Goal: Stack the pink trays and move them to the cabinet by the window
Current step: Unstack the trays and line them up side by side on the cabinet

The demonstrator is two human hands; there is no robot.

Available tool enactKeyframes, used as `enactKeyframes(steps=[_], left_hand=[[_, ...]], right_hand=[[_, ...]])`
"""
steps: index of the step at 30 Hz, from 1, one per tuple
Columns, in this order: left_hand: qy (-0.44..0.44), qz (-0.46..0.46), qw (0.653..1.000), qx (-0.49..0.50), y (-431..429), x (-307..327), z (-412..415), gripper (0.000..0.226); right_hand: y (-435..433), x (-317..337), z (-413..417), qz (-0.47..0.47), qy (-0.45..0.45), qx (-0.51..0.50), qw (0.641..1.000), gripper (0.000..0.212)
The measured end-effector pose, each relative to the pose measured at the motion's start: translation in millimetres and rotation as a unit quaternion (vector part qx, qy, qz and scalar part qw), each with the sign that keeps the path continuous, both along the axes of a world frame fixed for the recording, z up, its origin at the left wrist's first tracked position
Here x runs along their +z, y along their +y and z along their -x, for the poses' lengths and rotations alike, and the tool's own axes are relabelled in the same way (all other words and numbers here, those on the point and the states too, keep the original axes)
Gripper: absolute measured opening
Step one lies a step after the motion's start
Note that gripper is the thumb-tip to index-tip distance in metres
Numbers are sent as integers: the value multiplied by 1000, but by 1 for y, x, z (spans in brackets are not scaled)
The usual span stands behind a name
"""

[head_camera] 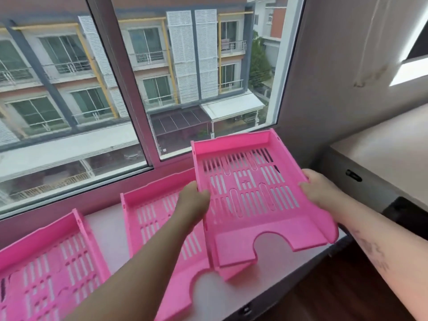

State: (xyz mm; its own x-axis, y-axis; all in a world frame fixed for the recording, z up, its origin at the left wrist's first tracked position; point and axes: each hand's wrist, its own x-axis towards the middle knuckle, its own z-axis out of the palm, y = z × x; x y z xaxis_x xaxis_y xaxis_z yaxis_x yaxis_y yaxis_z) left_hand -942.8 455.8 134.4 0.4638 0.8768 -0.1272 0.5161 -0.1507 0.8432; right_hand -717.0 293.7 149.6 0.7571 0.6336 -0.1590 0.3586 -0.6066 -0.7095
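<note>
Three pink slotted trays are in the head view along a white ledge under the window. I hold the rightmost pink tray [252, 193] lifted and tilted, its front notch toward me. My left hand [194, 200] grips its left wall and my right hand [317, 188] grips its right wall. The held tray overlaps the right side of the middle tray [152, 218], which lies flat on the ledge. A third tray [46, 274] lies flat at the lower left, partly cut off by the frame.
The white ledge [106, 232] runs below a large window [115, 89]. A light-topped cabinet [382, 154] with dark handles stands at the right beside the wall. Dark wooden floor [335, 297] shows at the bottom right.
</note>
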Motion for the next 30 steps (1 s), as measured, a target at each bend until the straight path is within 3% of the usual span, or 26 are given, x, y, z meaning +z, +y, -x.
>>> enactKeyframes(steps=[5, 11, 15, 18, 23, 25, 27, 28, 30], left_hand=[[3, 7, 1000, 0, -24, -9, -69, 15], [127, -34, 990, 45, -47, -29, -112, 12], [178, -63, 980, 66, -58, -45, -113, 49], [160, -26, 981, 105, -65, -55, -106, 70], [128, 55, 980, 141, -73, -63, -97, 78], [121, 66, 980, 143, -76, -64, -95, 78], [105, 64, 982, 145, -77, -66, -94, 78], [96, 67, 982, 146, -79, -67, -94, 78], [83, 69, 983, 150, -82, -68, -94, 77]], right_hand=[[-21, -2, -68, 1, -8, -11, 1000, 24], [-22, -19, -123, 10, 42, 33, 999, 31], [-11, -44, -139, 9, 73, 62, 995, 33], [1, -60, -141, 15, 89, 92, 992, 35], [12, -82, -132, 25, 92, 118, 988, 33], [16, -91, -129, 42, 78, 124, 988, 43], [16, -97, -125, 96, 5, 154, 983, 59], [14, -96, -121, 116, -97, 177, 973, 65], [12, -96, -110, 98, -299, 253, 915, 69]])
